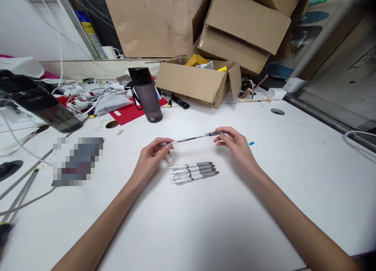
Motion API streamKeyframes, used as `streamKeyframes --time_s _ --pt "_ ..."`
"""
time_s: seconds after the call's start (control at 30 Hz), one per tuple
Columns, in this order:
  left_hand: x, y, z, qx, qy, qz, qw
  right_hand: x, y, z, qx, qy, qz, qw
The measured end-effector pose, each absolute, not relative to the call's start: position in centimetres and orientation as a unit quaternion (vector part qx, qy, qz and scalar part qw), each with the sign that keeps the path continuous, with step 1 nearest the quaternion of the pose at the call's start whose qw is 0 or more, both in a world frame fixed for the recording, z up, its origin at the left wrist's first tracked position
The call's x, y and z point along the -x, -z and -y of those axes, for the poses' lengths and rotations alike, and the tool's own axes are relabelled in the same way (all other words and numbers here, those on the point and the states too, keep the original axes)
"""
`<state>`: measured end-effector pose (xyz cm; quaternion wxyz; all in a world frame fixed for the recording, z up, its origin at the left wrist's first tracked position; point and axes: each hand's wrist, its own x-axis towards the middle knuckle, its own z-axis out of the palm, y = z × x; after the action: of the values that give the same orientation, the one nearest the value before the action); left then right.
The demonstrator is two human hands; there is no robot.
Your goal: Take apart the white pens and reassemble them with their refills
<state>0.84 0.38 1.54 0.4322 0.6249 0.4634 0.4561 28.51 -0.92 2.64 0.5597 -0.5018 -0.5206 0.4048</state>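
Between the fingertips of my left hand (pixel 154 155) is the rear end of a pen, and a dark ink refill (pixel 189 139) sticks out of it toward the right. My right hand (pixel 233 141) pinches a grey pen barrel (pixel 212 134), its open end facing the refill's tip. The two parts are nearly in line, with a small gap or bare contact at the tip; I cannot tell which. Below them on the white table, several clear-and-grey pens (pixel 194 173) lie side by side in a row, pointing right.
A dark water bottle (pixel 147 96) stands behind my left hand, with a cardboard box (pixel 190 81) to its right. A second bottle (pixel 44 106) is at the left, near a blurred-out flat object (pixel 79 161). Cables and a red folder (pixel 129 113) lie at the back left.
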Motion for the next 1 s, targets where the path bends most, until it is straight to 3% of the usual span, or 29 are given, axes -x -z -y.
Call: streamKeyframes --time_s 1.0 --pt "-0.87 -1.65 -0.24 -0.630 -0.439 -0.468 0.437 -28.40 -2.40 0.98 0.505 -0.410 0.542 0.532"
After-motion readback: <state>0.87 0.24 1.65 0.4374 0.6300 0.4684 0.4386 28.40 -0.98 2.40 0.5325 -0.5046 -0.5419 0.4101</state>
